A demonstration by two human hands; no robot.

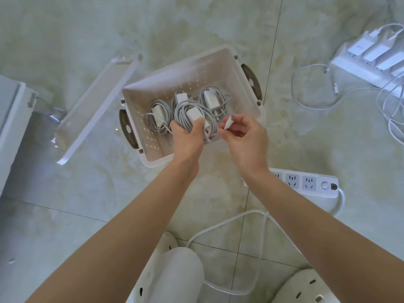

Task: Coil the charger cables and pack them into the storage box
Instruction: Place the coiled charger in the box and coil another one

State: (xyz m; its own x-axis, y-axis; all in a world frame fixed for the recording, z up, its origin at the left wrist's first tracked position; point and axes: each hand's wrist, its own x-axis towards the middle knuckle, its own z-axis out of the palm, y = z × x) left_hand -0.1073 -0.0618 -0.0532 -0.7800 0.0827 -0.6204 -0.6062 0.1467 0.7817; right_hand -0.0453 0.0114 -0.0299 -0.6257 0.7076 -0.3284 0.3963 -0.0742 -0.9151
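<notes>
Over the storage box (197,69), left hand (186,142) grips the coiled charger (192,116); right hand (246,137) pinches its plug (228,124); I'd tuck that under a loop.

The scene is viewed from one head-worn camera (wide-angle, with bent edges), aimed steeply down at the floor (72,215) from near above; the storage box (196,73) is framed just beyond centre.

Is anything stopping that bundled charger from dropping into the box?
Nothing visible. The left hand holds the coiled charger over the open storage box; its lid lies aside, and bare bottom shows below.
</notes>
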